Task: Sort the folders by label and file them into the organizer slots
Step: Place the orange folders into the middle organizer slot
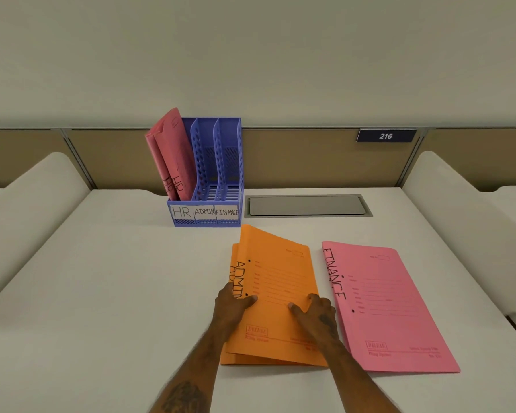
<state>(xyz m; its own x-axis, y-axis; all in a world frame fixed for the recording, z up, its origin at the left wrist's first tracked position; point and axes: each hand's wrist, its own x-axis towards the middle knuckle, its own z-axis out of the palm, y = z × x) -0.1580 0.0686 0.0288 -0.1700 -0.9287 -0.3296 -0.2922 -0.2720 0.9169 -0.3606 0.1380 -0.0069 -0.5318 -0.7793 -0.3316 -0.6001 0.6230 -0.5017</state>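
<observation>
Two orange ADMIN folders [277, 269] lie stacked on the desk in front of me, slightly offset. My left hand [231, 305] grips their left spine edge, thumb on top. My right hand [318, 312] grips the right side of the top folder, fingers pressing on its cover. A pink FINANCE folder [390, 308] lies flat to the right. At the back stands a blue organizer [209, 217] with slots labelled HR, ADMIN and FINANCE. Two red HR folders [173, 156] lean in its left slot; the other two slots hold nothing.
A grey cable hatch [307, 205] is set into the desk right of the organizer. Cream side partitions [27, 210] rise on both sides, and a brown back panel carries a sign reading 216 [385, 135].
</observation>
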